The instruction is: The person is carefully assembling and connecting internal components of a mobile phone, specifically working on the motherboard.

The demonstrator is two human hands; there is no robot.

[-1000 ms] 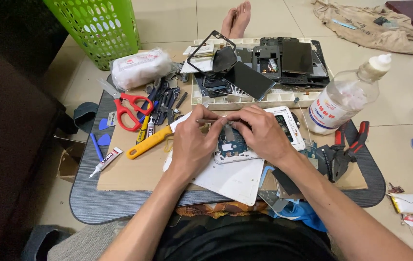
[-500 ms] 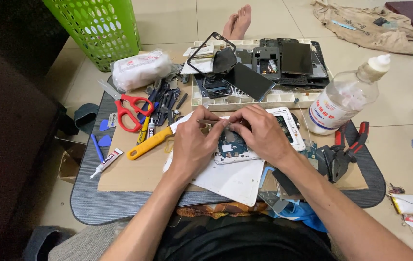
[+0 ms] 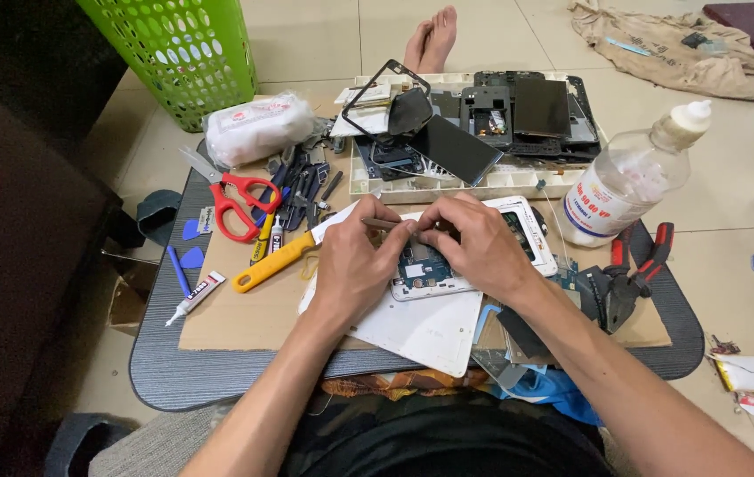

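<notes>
Clear plastic bottle (image 3: 626, 181) with white cap, right of the hands and well apart; its label (image 3: 596, 205) is white with red and blue print. White plastic packet (image 3: 256, 129) with a red mark, up and left of the hands. Small white tube (image 3: 195, 298) with a dark label, far left. Loose black phone screens (image 3: 542, 108) lie in the white tray (image 3: 448, 187) just beyond the hands; all dark.

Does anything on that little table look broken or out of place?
The opened phone under the left hand and right hand has its back off, circuit board bare. The white tray behind holds a jumble of loose screens and frames.
</notes>
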